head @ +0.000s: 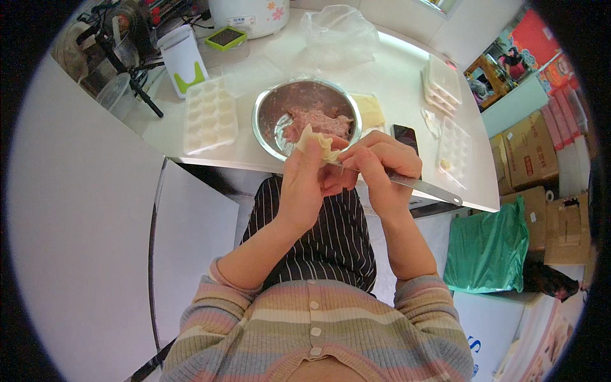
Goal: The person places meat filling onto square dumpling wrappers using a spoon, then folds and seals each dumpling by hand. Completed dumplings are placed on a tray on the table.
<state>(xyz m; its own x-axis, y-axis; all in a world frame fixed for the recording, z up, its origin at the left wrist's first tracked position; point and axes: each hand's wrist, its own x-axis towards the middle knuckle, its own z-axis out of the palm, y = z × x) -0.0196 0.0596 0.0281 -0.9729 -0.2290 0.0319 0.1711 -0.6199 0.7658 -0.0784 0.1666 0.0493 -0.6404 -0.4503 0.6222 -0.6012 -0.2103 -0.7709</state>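
Note:
My left hand point(310, 176) holds a thin dough wrapper point(312, 142), gathered and ruffled at its edge, just over the near rim of a steel bowl. In my right hand point(386, 167) is a flat metal spatula-like tool point(432, 191); its handle points out to the right, and its working end is hidden by my fingers at the wrapper. My right fingertips touch the wrapper's edge. Pink minced meat point(317, 122) lies in the steel bowl point(259, 119). Behind the bowl's right side is a stack of yellowish wrappers point(371, 109).
A white compartment tray point(210, 117) lies left of the bowl. At right are a phone point(405, 135), a clear compartment tray point(456, 150) with a small piece in it, and stacked trays point(441, 83). A plastic bag point(339, 36), a rice cooker point(250, 16) and a black stand point(124, 69) stand farther back.

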